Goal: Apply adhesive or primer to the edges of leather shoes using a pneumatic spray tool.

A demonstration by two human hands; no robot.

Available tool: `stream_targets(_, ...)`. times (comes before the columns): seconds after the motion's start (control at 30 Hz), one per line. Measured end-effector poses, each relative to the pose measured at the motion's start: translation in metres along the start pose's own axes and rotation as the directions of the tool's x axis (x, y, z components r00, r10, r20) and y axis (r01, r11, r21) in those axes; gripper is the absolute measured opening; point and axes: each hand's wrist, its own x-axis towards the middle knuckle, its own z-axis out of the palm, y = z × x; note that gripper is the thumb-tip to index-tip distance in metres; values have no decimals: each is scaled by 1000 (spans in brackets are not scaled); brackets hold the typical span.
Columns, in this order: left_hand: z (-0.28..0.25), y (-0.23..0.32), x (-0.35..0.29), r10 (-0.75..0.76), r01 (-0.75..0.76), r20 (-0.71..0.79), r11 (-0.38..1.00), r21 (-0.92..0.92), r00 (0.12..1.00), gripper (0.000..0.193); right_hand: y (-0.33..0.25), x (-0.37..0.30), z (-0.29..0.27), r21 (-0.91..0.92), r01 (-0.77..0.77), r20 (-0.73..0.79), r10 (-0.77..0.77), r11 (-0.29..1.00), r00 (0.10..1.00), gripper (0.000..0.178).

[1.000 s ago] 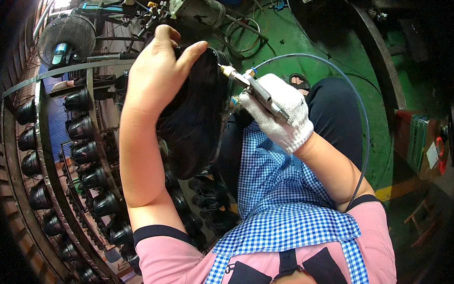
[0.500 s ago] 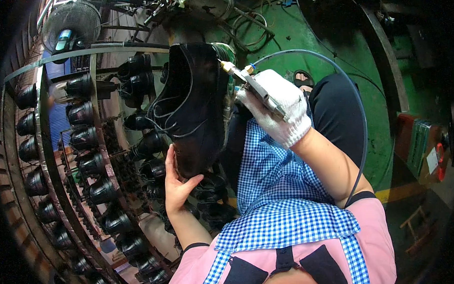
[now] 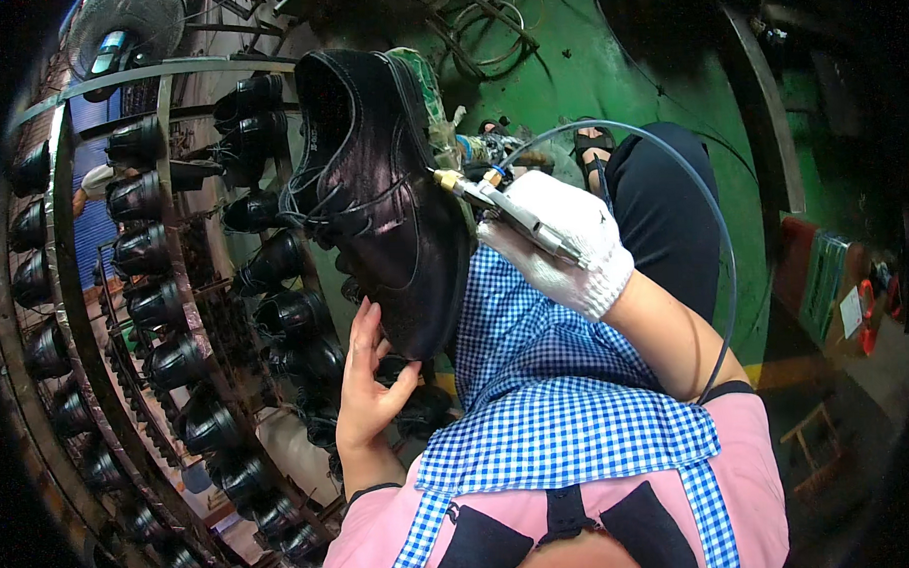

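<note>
A black lace-up leather shoe (image 3: 393, 256) stands in front of me, its toe toward me and its laces hanging loose over the left side. My left hand (image 3: 370, 382), bare, cups the toe with fingers along the side and the thumb at the tip. In a white knit glove, my right hand (image 3: 563, 240) is wrapped round a small metal spray gun (image 3: 517, 217) with a brass nozzle. The nozzle tip lies close beside the shoe's right side; whether they touch I cannot tell. A thin grey-blue air hose (image 3: 707, 215) runs from the gun past my right arm.
A metal rack (image 3: 67, 217) at the left carries many black shoes (image 3: 143, 250). A fan (image 3: 116, 40) stands at the far left. Green cloth or wrapping (image 3: 417, 80) shows behind the shoe. Coiled hoses (image 3: 486, 38) lie on the green floor. A reddish box (image 3: 814, 271) is at the right.
The spray gun's nozzle has shifted from near the shoe's heel toward its middle. The shoe has turned, showing more of its upper and laces. My left hand stays at the toe.
</note>
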Motion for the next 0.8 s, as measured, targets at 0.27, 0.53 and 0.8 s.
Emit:
stream_targets(0.27,-4,46,30,295,-316,133,747,585,946,69,1,-29,-35,-10,-78,203,79,997,976,18)
stream_targets(0.53,9,106,85,515,-737,571,198,646,639,48,-4,-53,-73,-18,-81,282,82,997,956,16)
stream_targets(0.8,37,141,123,387,-781,678,287,555,624,67,-9,-71,-102,11,-45,150,42,999,988,16)
